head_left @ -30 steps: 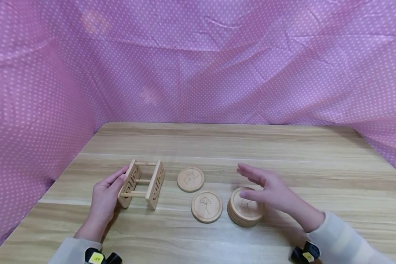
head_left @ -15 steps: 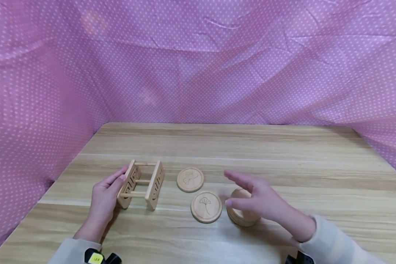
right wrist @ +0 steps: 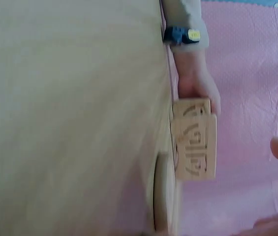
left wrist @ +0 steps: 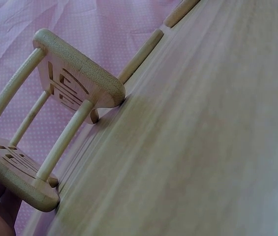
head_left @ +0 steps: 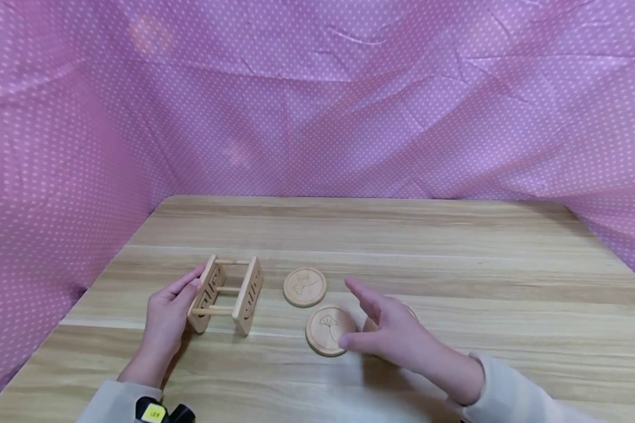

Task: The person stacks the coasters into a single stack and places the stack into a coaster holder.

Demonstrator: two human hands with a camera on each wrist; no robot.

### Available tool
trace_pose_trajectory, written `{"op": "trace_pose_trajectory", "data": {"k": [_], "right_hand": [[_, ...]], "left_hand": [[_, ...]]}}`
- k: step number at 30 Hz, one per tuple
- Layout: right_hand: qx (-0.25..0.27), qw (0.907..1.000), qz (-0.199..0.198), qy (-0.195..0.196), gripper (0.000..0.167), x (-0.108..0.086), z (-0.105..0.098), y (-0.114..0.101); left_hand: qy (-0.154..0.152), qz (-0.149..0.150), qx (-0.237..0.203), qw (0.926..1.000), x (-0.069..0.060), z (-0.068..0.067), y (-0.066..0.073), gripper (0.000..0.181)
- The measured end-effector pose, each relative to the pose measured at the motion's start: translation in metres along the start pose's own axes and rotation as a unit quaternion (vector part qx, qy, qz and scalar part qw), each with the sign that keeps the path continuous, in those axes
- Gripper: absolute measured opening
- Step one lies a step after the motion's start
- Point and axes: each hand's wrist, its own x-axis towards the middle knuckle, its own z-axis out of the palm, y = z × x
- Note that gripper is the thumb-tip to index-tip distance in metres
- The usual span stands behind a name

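Note:
My left hand (head_left: 164, 320) grips the left side panel of a small wooden coaster rack (head_left: 249, 298), which has cut-out panels joined by round rods. The rack stands on the table; in the left wrist view its rods and panels (left wrist: 79, 59) show close up. My right hand (head_left: 399, 335) hovers with its fingers spread and nothing between them. Its thumb overlaps the edge of a round wooden coaster (head_left: 321, 330) engraved with a ginkgo leaf; contact cannot be told. Another engraved coaster (head_left: 305, 287) lies behind it. The right hand hides most of a coaster stack (head_left: 370, 325).
The wood-grain table (head_left: 349, 235) is enclosed by pink dotted cloth (head_left: 317, 117) at the back and sides. A black device with a yellow label (head_left: 153, 413) is strapped to the left wrist.
The right hand has moved left from over the coaster stack toward the nearer single coaster. My left hand and the rack have stayed in place.

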Motion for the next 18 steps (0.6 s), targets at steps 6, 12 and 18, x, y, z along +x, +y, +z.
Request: {"op": "trace_pose_trajectory", "data": {"k": [6,12,18], "right_hand": [[0.041,0.9976,0.053,0.018,0.097,-0.001,0.017,-0.004],[0.039,0.995,0.079,0.047,0.101,0.002,0.036,0.0],[0.006,0.9939,0.084,0.072,0.104,0.006,0.05,0.007]], "left_hand": [[0.001,-0.01,0.003,0.9999,0.0,0.0,0.0,0.04],[-0.002,-0.009,0.01,0.9999,0.0,0.0,0.0,0.041],[-0.008,-0.008,0.014,0.9998,0.0,-0.001,0.0,0.041]]}}
